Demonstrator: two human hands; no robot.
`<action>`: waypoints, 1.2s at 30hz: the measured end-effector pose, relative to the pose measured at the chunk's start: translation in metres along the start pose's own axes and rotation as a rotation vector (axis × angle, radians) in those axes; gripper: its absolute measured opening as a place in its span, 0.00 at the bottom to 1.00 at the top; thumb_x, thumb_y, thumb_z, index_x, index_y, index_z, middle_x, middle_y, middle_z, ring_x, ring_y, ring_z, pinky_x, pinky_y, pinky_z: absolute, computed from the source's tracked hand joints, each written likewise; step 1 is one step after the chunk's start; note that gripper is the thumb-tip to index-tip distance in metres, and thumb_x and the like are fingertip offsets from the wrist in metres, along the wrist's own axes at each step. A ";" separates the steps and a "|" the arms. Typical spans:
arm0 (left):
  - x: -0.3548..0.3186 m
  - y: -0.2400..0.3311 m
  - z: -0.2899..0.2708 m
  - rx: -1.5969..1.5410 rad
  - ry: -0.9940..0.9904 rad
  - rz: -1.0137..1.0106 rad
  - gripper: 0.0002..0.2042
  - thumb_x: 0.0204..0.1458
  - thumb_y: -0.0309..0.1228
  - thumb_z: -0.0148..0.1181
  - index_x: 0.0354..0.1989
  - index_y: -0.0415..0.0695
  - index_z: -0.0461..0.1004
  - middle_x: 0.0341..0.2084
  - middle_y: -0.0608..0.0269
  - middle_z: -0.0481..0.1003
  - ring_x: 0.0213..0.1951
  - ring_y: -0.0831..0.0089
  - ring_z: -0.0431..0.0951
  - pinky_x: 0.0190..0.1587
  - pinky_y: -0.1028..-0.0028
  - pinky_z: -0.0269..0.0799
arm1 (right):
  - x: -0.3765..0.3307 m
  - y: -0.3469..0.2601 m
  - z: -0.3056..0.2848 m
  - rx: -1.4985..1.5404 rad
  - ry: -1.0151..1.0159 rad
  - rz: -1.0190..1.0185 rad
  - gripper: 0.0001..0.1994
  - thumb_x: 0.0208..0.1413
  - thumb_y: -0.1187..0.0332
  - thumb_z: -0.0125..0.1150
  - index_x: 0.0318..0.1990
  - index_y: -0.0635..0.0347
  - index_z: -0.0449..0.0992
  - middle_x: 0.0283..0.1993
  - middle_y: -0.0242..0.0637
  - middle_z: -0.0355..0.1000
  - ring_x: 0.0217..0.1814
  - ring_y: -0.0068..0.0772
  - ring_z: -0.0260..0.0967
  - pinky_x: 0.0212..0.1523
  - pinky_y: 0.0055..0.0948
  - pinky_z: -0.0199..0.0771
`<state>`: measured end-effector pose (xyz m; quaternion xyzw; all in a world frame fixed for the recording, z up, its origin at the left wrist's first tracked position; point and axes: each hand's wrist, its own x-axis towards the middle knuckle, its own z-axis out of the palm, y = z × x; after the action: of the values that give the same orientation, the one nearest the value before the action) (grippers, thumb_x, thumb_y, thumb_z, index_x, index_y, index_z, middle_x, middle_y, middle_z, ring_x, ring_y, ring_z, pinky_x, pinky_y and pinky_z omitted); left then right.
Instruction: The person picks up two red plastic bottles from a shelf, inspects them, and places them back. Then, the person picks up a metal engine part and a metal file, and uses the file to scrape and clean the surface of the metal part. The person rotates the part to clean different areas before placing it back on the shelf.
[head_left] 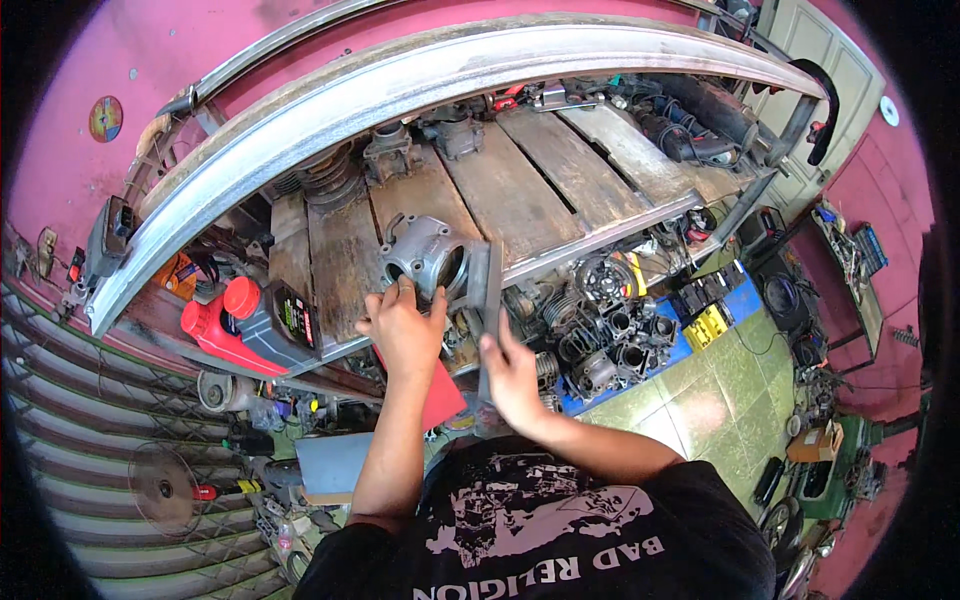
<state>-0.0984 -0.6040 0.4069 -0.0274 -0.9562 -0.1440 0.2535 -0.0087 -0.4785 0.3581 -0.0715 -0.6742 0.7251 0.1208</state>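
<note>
A grey metal engine cylinder (418, 240) lies on its side at the front edge of the wooden bench, its round bore turned to the right. My left hand (404, 330) grips its near side, with the fingertips at the lower openings. A long flat grey bar (488, 285) stands against or very close to the bore end; contact cannot be made out. My right hand (514, 378) is closed around the bar's near end, thumb on top. Part of the cylinder's lower side is hidden behind my left fingers.
Oil bottles with red caps (240, 298) stand left on the bench (520, 200). More cylinders (390, 152) sit at the back, an angle grinder (690, 140) back right. A pale shelf rail (480, 60) arches overhead. Several engine parts (620, 340) cover a low blue surface right.
</note>
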 end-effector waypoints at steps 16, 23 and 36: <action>0.003 -0.014 -0.010 -0.062 -0.086 0.241 0.16 0.59 0.40 0.64 0.45 0.39 0.81 0.36 0.58 0.83 0.45 0.56 0.76 0.46 0.47 0.58 | 0.004 0.003 0.059 -0.046 0.247 -0.180 0.32 0.70 0.70 0.56 0.76 0.71 0.53 0.47 0.40 0.78 0.47 0.21 0.69 0.51 0.25 0.74; 0.000 -0.014 -0.001 -0.123 -0.001 0.274 0.06 0.56 0.31 0.63 0.37 0.43 0.83 0.32 0.61 0.82 0.42 0.58 0.76 0.44 0.49 0.59 | 0.046 -0.005 0.027 -0.160 0.073 -0.080 0.30 0.72 0.66 0.52 0.76 0.68 0.53 0.35 0.30 0.72 0.38 0.18 0.64 0.42 0.24 0.72; -0.002 0.001 -0.002 -0.179 -0.065 0.019 0.11 0.53 0.34 0.68 0.43 0.44 0.85 0.36 0.63 0.84 0.47 0.60 0.77 0.53 0.47 0.59 | 0.118 0.003 -0.031 -0.006 -0.137 0.000 0.28 0.70 0.64 0.57 0.73 0.65 0.62 0.49 0.38 0.81 0.49 0.24 0.70 0.57 0.28 0.71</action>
<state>-0.0958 -0.6032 0.4081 -0.0635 -0.9470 -0.2254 0.2201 -0.1139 -0.4164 0.3594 -0.0221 -0.6830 0.7263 0.0740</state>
